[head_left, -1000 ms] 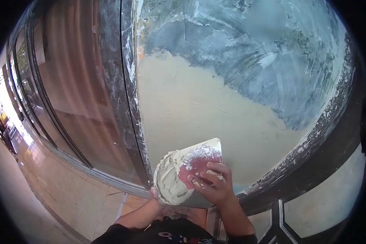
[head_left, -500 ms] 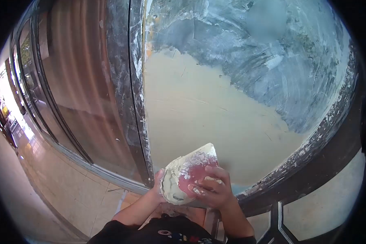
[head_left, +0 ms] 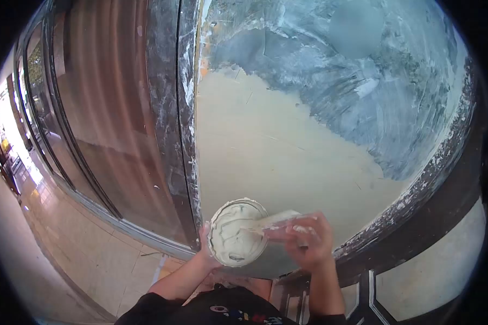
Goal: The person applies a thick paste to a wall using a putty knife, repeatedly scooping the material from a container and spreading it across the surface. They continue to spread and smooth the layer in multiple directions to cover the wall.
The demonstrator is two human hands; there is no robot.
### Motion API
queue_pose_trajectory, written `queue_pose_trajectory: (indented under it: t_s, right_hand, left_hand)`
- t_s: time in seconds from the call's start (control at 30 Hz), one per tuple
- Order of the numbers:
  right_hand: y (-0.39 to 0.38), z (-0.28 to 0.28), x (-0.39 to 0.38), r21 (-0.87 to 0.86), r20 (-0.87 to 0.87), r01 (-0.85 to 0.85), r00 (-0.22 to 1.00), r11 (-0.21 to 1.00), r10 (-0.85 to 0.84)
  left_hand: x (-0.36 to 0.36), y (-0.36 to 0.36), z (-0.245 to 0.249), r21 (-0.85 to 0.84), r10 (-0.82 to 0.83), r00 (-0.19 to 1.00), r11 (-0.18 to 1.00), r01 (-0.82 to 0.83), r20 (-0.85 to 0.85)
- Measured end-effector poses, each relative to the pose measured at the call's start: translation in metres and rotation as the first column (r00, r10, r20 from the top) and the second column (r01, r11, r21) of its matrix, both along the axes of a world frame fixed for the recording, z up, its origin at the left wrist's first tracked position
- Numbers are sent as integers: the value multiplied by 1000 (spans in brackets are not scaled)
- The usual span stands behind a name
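My left hand (head_left: pixel 206 248) is wrapped round the side of a round tub (head_left: pixel 215 212), its fingers partly hidden behind it. Thick off-white putty (head_left: pixel 232 238) fills the tub, with a streaky, ridged surface. My right hand (head_left: pixel 313 241) grips a reddish putty spreader (head_left: pixel 281 226), seen nearly edge-on and smeared with putty. The spreader's left end overlaps the tub's right rim, over the putty. White smears mark my right fingers. Just beyond both hands is a smooth cream coat (head_left: pixel 265 157) on the panel.
Above the cream coat, the panel's surface is rough blue-grey (head_left: pixel 358 97). A dark, putty-spattered frame (head_left: pixel 417 197) curves along the right. On the left stand a dark upright post (head_left: pixel 165 97) and brown glazed panels (head_left: pixel 106 108). Tiled floor (head_left: pixel 100 254) lies lower left.
The spreader has swung from lying broad face up across the tub to nearly edge-on at its right. My right hand moved right and up, uncovering more putty; the tub tilted more towards me.
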State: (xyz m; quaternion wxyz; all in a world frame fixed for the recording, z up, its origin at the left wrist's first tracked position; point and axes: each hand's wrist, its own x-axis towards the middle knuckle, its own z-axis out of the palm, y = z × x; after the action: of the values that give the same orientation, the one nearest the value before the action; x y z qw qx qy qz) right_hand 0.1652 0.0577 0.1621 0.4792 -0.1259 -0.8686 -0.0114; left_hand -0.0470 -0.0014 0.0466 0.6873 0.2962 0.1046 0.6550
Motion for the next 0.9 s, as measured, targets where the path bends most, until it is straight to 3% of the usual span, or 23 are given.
queue_pose_trajectory:
  t_s: [0.07,0.13,0.17,0.23,0.33,0.47,0.57,0.63,0.73,0.83,0.9]
  right_hand:
    - [-2,13,-2,-20,81,92,993,996,-90]
    - [-3,22,-12,-328,133,96,990,940,-54]
    - [-2,23,-19,-328,136,100,989,939,-57]
    - [0,21,-31,-375,258,227,957,899,-134]
    - [7,26,-26,-475,182,229,970,849,-160]
    - [6,34,-30,-493,180,172,979,853,-93]
    - [16,33,-28,-365,262,213,958,906,-120]
    - [17,38,-24,-464,175,171,980,869,-100]
    - [17,36,-29,-411,312,261,940,873,-135]
    - [29,35,-20,-508,207,230,968,830,-141]
    - [28,35,-25,-486,268,255,954,836,-135]
  left_hand:
    - [0,1,5,31,5,999,1000,-4,-39]
    - [2,6,2,102,-3,999,995,8,-45]
    - [2,7,1,169,-7,999,986,16,-52]
    - [4,5,-1,148,-8,1000,989,11,-23]
    - [3,3,9,154,62,998,986,-61,-2]
    - [1,1,4,109,93,995,989,-96,34]
    - [-4,3,6,124,104,993,986,-110,57]
    - [-6,6,7,151,97,992,982,-109,86]
    - [-8,6,8,142,112,988,982,-126,106]
    - [-11,8,5,138,108,986,982,-126,128]
    - [-10,8,7,160,90,982,980,-116,166]
